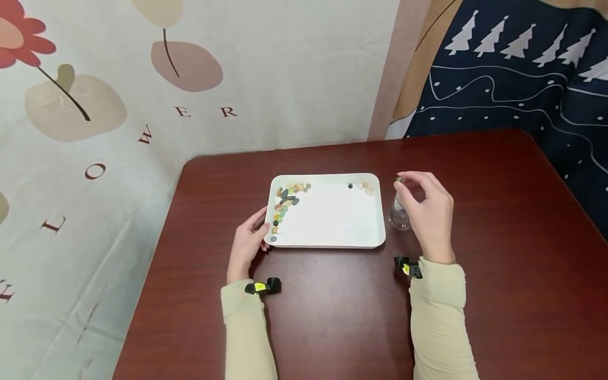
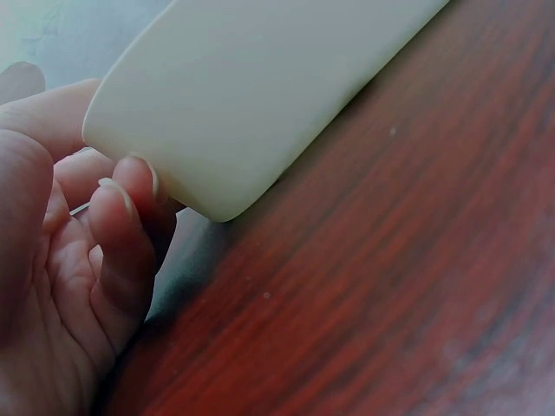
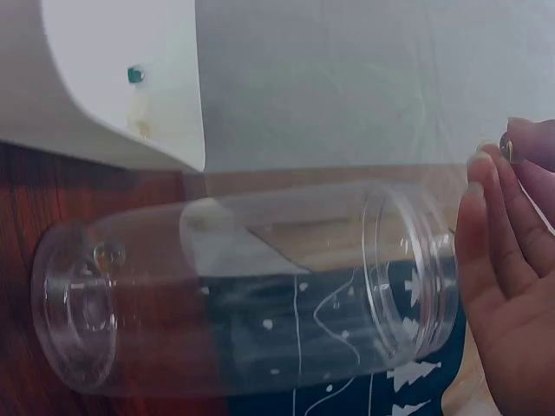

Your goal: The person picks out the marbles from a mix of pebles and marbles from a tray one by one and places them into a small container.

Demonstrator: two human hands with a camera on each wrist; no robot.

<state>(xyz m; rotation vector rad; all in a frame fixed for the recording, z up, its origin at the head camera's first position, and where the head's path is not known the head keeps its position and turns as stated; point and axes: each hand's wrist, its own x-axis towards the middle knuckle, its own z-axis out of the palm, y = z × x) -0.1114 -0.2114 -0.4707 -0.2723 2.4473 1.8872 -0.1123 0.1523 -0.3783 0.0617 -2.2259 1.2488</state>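
Note:
My left hand (image 1: 245,243) grips the left edge of a white tray (image 1: 328,227), thumb at the rim and fingers beneath, as the left wrist view shows. Small coloured stones (image 1: 283,208) lie along the tray's left side. Just right of the tray a clear jar (image 3: 286,295) stands upright on the table, without a lid. Over its mouth, my right hand (image 1: 429,211) pinches a small dark stone (image 3: 506,147) between thumb and fingertips. Inside the jar, near the bottom, a small brownish stone (image 3: 108,255) shows through the wall.
A dark stone (image 1: 350,186) and several pale ones (image 1: 367,187) lie in the tray's far right corner. The reddish-brown table (image 1: 332,316) reaches back to a printed cloth (image 1: 285,68), with a navy tree-patterned cloth (image 1: 503,100) at the right.

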